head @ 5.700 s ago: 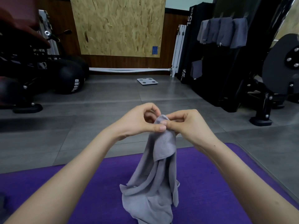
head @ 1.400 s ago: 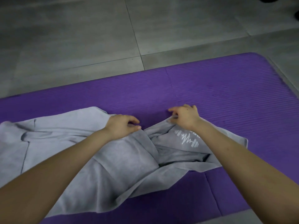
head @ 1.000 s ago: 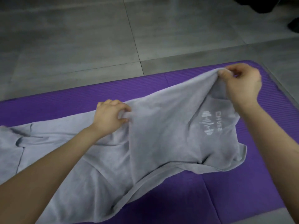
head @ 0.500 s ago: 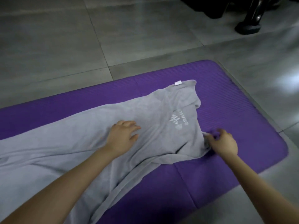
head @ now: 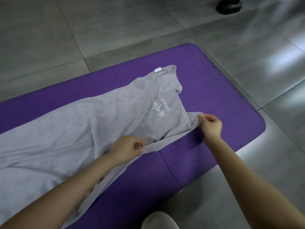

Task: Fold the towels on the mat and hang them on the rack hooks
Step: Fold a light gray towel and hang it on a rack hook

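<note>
Grey tiled floor (head: 115, 27) carried purple ribbed mat (head: 222, 96), laid flat. Grey towel (head: 82, 121) lay spread along mat, rumpled, white logo facing up, small white tag at far corner. Black equipment foot (head: 229, 5) stood on floor, far right.

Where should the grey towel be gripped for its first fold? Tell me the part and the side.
Probably the near long edge, from the person's side. The towel lies spread lengthwise on the mat, and that edge is loose and raised: the right hand pinches its near right corner, the left hand pinches the same edge further left.
</note>
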